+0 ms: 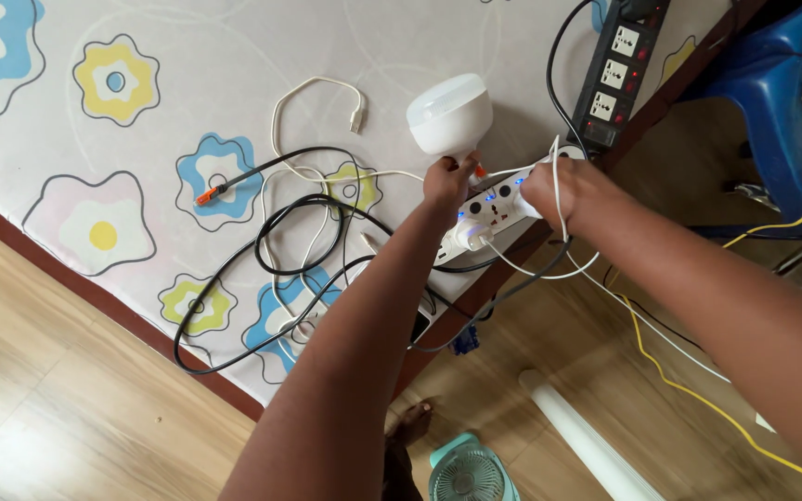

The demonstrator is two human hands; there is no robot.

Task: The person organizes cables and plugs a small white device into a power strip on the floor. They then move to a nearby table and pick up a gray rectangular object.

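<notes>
My left hand [447, 179] grips the narrow base of a large white bulb lamp [450, 113] that lies on the flower-patterned tablecloth [95, 139]. Just to its right, my right hand [563, 188] rests on the end of a white power strip [486, 215] with small blue lights lit. A white cable [559, 176] loops over that hand. A white plug sits in the strip's near end.
Black cables [271, 269] and white cables [313, 88] tangle on the table left of the strip. A black power strip [619, 65] lies at the top right. A blue plastic chair [777, 102], a yellow wire [698, 394], a white tube [587, 436] and a small teal fan [466, 473] are on the wooden floor.
</notes>
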